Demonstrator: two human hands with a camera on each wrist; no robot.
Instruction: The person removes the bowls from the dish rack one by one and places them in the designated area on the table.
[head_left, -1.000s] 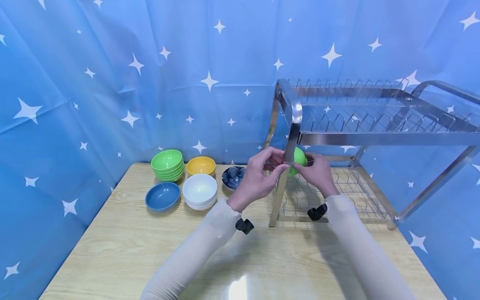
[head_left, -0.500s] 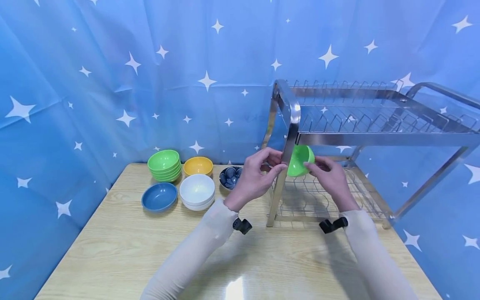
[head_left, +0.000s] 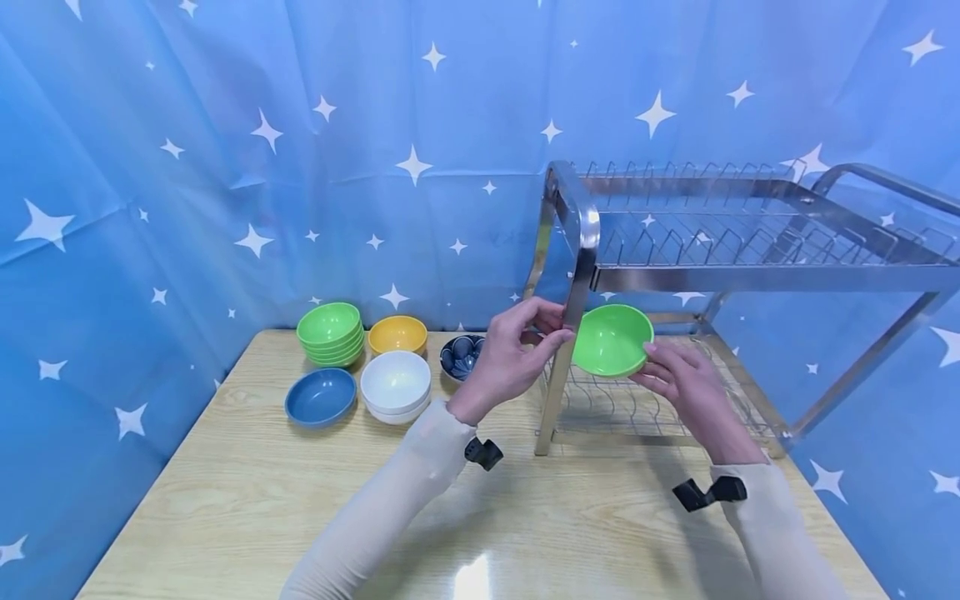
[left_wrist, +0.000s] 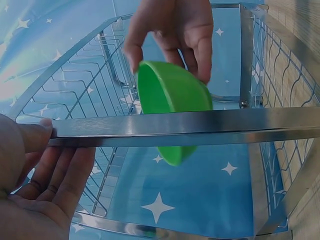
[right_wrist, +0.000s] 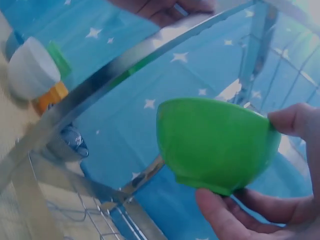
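In the head view a bright green bowl (head_left: 612, 340) is held in the air inside a metal dish rack, between its two tiers. My right hand (head_left: 693, 396) holds it by the right side. The right wrist view shows the thumb at the rim of the bowl (right_wrist: 215, 142) and fingers under its foot. My left hand (head_left: 513, 354) grips the left front leg (head_left: 558, 392) of the rack. In the left wrist view the thumb lies over the leg (left_wrist: 200, 125) and the fingers pass beneath it. This leg hides part of the bowl there.
The rack's upper tier (head_left: 712, 275) overhangs the hands, and its lower wire tier (head_left: 637, 400) lies below the bowl. At the left stand stacked green bowls (head_left: 330, 333), a yellow bowl (head_left: 397, 333), white bowls (head_left: 395, 383), a blue bowl (head_left: 321, 397) and a dark patterned bowl (head_left: 459, 357).
The green bowl has moved right and slightly toward me, away from the rack leg, and its inside has turned to face the head camera. My left hand has stayed at the leg.
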